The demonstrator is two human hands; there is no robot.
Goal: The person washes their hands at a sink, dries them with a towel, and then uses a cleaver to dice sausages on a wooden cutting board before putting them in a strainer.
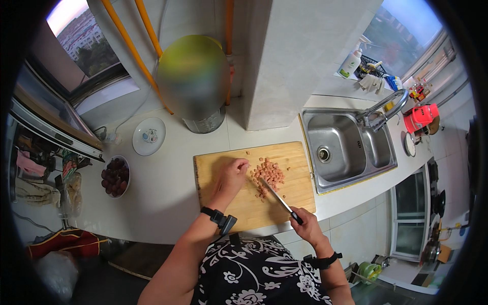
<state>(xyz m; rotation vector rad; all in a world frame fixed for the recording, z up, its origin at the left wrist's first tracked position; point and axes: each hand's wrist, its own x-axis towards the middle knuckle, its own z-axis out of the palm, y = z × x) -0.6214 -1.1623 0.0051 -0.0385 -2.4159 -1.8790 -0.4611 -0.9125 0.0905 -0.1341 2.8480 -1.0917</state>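
A wooden cutting board (228, 213) lies on the counter in front of me. On its right half is a loose pile of small pinkish diced cubes (271, 173), with a few scattered around it. My right hand (306, 225) grips the black handle of a kitchen knife (280, 199), whose blade reaches to the lower left of the pile. Just left of the cubes, my left hand (233, 173) is over the board with its fingers curled together. Whether something small is between those fingertips cannot be told.
To the right is a double-bowl steel sink (335, 145) with a faucet (385, 110). On the left stand a bowl of grapes (115, 177) and a white plate (149, 136). A blurred round-topped container (194, 84) stands behind the board, beside a wall column (286, 68).
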